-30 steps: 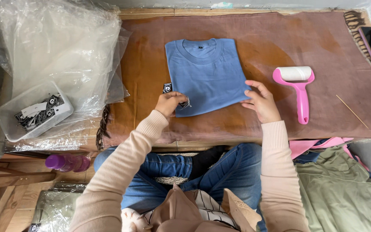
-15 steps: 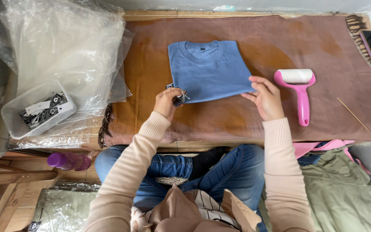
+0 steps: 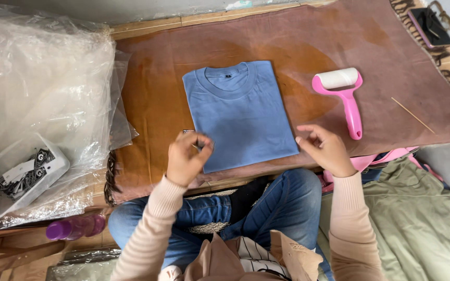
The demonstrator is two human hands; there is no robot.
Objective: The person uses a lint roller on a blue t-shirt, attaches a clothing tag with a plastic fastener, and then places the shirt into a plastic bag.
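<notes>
Hands raised over a folded blue shirt (image 3: 240, 114)

The left hand (image 3: 186, 158) pinches a small tag (image 3: 189, 132) at the shirt's lower left corner; the right hand (image 3: 325, 148) hovers loose, fingers curled, grip released, beside its lower right edge.

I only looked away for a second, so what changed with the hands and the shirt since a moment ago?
The right hand has lifted off the blue shirt and now hovers beside its lower corner, fingers loose. The left hand drew back slightly, still pinching a small tag at the shirt's lower left edge. The shirt stays folded on the brown cloth; the pink lint roller has not moved.
</notes>
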